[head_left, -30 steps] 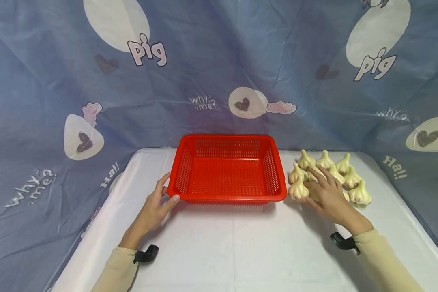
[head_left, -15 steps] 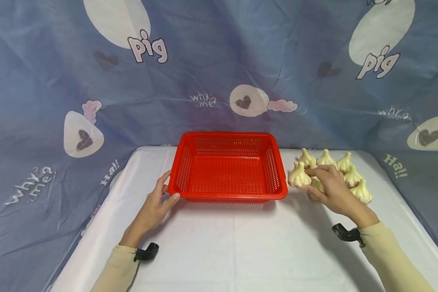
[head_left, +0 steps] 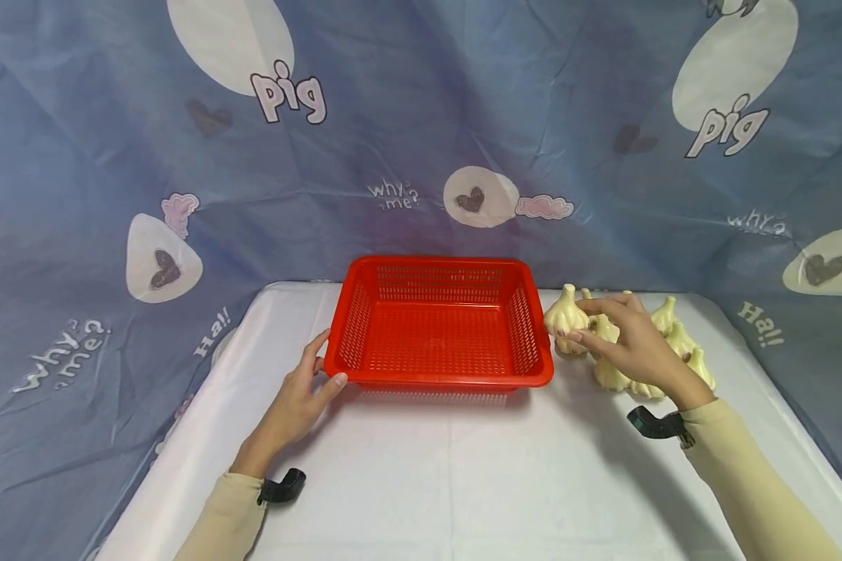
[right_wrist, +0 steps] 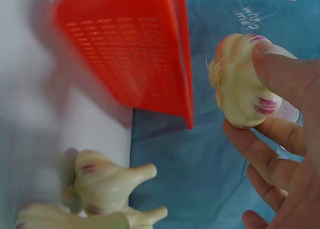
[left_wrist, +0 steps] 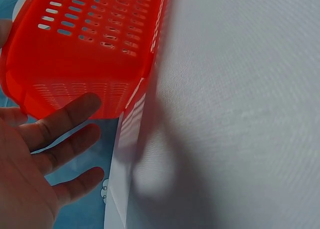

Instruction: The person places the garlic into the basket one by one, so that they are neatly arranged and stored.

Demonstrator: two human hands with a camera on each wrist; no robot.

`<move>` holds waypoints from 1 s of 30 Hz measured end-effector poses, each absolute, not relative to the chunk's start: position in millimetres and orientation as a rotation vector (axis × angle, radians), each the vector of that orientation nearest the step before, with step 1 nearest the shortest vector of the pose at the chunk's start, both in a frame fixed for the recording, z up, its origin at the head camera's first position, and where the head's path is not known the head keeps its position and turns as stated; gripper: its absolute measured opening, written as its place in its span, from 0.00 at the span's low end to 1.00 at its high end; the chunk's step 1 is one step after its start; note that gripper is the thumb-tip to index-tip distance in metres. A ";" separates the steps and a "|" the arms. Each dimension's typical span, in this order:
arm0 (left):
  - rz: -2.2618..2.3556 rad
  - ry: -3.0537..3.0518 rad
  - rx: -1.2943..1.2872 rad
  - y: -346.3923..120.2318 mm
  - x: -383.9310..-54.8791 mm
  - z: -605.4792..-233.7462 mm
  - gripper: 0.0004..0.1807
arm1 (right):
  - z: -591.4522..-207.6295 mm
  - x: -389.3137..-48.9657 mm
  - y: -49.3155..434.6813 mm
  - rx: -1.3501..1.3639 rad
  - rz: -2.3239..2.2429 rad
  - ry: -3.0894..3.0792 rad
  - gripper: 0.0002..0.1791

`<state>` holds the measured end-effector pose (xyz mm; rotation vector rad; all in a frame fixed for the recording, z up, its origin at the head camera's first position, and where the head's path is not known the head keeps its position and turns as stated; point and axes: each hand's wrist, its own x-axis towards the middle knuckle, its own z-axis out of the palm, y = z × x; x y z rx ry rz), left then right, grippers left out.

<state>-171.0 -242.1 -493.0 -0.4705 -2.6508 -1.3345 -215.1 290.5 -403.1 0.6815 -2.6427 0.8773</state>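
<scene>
A garlic bulb (head_left: 564, 313) is pinched between the thumb and fingertips of my right hand (head_left: 637, 351), just off the right rim of a red plastic basket (head_left: 435, 381). In the right wrist view the held bulb (right_wrist: 237, 86) shows purple streaks and a root tuft, with the basket wall (right_wrist: 125, 54) beside it. My left hand (head_left: 291, 409) touches the basket's front left corner, thumb at the front rim and fingers spread along the left side. Seen from the left wrist, several straight fingers (left_wrist: 75, 144) extend past the basket. No bulbs lie inside the basket.
More garlic bulbs (head_left: 610, 372) stand clustered on the white tablecloth (head_left: 407, 475) at the right, partly hidden by my right hand. A blue printed cloth (head_left: 393, 117) hangs behind the table and along its sides.
My right hand has gone from among the bulbs to gripping one, raising it and carrying it left toward the basket. My left hand and the basket have stayed in place.
</scene>
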 end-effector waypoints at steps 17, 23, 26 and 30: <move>-1.351 -2.639 -0.478 -242.6 -171.8 -493.7 0.46 | -394.2 -257.0 252.5 0.572 1.006 -2.701 0.28; -1.359 -2.633 -0.488 -241.9 -171.6 -494.2 0.45 | -391.7 -269.0 238.0 0.548 1.064 -2.712 0.29; -1.358 -2.635 -0.488 -242.0 -171.9 -495.3 0.46 | -390.9 -274.0 231.5 0.556 1.088 -2.717 0.30; -1.347 -2.639 -0.488 -242.3 -172.4 -497.2 0.46 | -390.6 -281.2 221.6 0.571 1.102 -2.718 0.30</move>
